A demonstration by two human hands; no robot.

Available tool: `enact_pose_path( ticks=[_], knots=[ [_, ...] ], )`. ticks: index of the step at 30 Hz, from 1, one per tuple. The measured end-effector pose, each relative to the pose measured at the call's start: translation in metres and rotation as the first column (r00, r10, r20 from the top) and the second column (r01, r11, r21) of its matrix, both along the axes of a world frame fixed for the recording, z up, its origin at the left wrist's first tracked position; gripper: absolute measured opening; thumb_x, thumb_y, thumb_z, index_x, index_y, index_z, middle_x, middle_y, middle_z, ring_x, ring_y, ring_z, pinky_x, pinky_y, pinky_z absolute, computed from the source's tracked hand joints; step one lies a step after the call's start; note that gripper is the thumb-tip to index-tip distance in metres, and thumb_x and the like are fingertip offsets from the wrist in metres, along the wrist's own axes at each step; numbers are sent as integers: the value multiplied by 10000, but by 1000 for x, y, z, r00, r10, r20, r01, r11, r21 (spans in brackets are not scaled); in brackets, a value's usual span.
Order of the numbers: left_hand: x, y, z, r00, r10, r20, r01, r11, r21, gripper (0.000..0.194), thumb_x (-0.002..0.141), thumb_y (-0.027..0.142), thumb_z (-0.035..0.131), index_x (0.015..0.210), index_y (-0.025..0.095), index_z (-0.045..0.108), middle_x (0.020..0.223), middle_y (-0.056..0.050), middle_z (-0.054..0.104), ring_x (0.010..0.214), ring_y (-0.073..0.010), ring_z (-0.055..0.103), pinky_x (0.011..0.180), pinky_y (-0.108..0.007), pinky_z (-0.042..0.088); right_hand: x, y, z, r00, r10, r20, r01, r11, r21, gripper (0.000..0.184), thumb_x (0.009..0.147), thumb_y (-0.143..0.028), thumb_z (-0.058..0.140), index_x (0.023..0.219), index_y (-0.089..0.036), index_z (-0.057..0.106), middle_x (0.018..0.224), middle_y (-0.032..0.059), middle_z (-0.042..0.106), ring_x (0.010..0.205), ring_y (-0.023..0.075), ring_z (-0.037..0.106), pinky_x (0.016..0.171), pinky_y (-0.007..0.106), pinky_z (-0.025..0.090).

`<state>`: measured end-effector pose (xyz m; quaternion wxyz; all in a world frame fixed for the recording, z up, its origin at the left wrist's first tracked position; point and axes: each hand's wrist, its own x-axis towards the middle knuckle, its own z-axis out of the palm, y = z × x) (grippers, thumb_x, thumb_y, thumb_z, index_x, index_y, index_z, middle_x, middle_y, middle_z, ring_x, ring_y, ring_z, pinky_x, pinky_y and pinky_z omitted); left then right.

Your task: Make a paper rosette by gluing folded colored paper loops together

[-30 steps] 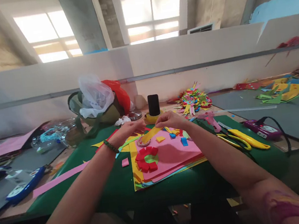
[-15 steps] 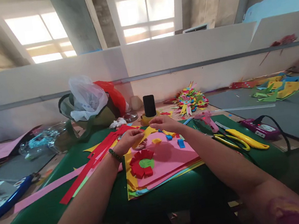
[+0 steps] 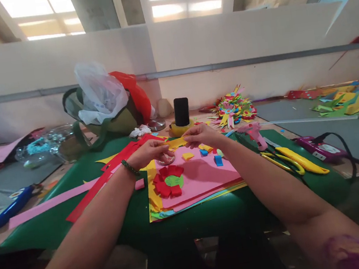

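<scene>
"What have you got in your hands over there?"

"From my end, a yellow strip (image 3: 176, 143). My left hand (image 3: 150, 153) has its fingers closed on one end, and my right hand (image 3: 203, 135) pinches the other, so it spans the gap between them."

"Where is that, exactly?"

"Up above the far edge of the pink sheets (image 3: 205, 179). Nearer me, on their left part, I see a green disc (image 3: 175, 181) with red tabs (image 3: 163, 186) around much of its rim; its right side is bare."

"Anything else on the sheets?"

"A small yellow piece (image 3: 188, 156) and a folded blue piece (image 3: 218, 160), the blue one further right. Past my left wrist, red strips (image 3: 87, 203) slant over the green mat (image 3: 220, 217), with a long pink strip (image 3: 52, 203) beside them."

"And on the right?"

"A pink glue gun (image 3: 255, 136), then yellow-handled scissors (image 3: 286, 165) just beside a yellow-handled cutter (image 3: 302, 161)."

"What's straight ahead?"

"A phone (image 3: 181, 111) standing upright at a yellow roll (image 3: 180, 128), with a green bag (image 3: 115, 124) off to its left."
</scene>
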<state>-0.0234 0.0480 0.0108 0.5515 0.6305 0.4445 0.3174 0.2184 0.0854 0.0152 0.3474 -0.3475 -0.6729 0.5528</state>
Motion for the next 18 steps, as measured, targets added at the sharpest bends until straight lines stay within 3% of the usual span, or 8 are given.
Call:
enact_pose_path(
  ticks=[5, 8, 10, 14, 18],
  knots=[
    [-1, -5, 6, 995, -98, 3, 98, 989, -109, 491, 666, 523, 844, 897, 112, 707, 955, -171, 780, 664, -195, 720, 627, -291, 571, 2, 2, -2, 999, 6, -48, -7, 1000, -19, 301, 639, -281, 886, 886, -138, 789, 620, 29, 735, 520, 86, 654, 494, 157, 512],
    [1, -7, 9, 991, -130, 2, 128, 971, -204, 600, 770, 693, 663, 908, 114, 735, 968, -185, 773, 682, -206, 712, 554, -259, 528, 3, 2, -3, 999, 51, -12, -51, 999, 11, 326, 617, -301, 895, 889, -145, 804, 634, 35, 741, 543, 95, 666, 518, 171, 528],
    [4, -8, 10, 992, -126, 3, 122, 955, -269, 665, 859, 722, 509, 872, 101, 746, 907, -190, 767, 641, -197, 691, 541, -263, 516, 3, 2, -4, 997, 78, 12, -79, 996, 33, 343, 610, -319, 896, 895, -149, 810, 637, 34, 742, 538, 95, 663, 526, 180, 534],
    [10, -11, 12, 996, -87, -1, 83, 957, -277, 509, 944, 535, 509, 824, 96, 736, 778, -138, 739, 562, -159, 641, 516, -242, 492, 1, 1, -6, 996, 90, 16, -90, 994, 57, 364, 591, -335, 898, 895, -151, 815, 659, 35, 749, 545, 95, 663, 550, 192, 546],
    [12, -12, 9, 997, -76, 17, 77, 961, -265, 361, 921, 417, 590, 880, 96, 751, 715, -93, 700, 528, -125, 598, 452, -202, 451, 0, 1, -5, 995, 97, -3, -96, 994, 58, 366, 555, -338, 908, 860, -156, 818, 641, 26, 743, 544, 95, 662, 550, 191, 544]
  ],
)
